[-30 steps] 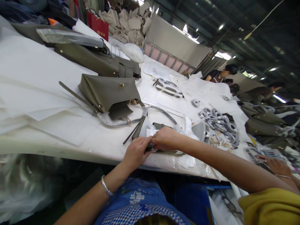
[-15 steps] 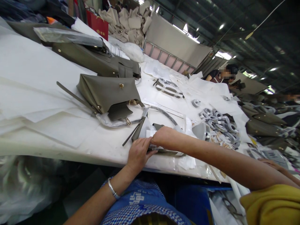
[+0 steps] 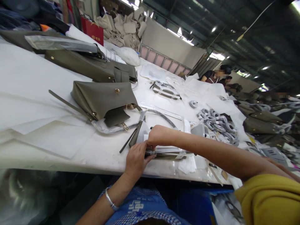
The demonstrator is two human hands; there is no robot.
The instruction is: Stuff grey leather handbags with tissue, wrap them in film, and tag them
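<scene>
My left hand pinches the near end of a flat olive strap wrapped in clear plastic that lies on the white table. My right hand is closed over the same wrapped strap just above it, knuckles up. Both hands meet near the table's front edge. An olive leather handbag lies on its side to the left, its thin strap trailing toward me.
More olive handbags lie further back. A pile of grey wrapped straps sits to the right, another bundle at the middle. Sheets of white paper cover the left. Another person works at the far end.
The view has shifted slightly. My left hand slid a little down along the strap, and my right hand lifted a bit, showing more of the wrapped strap.
</scene>
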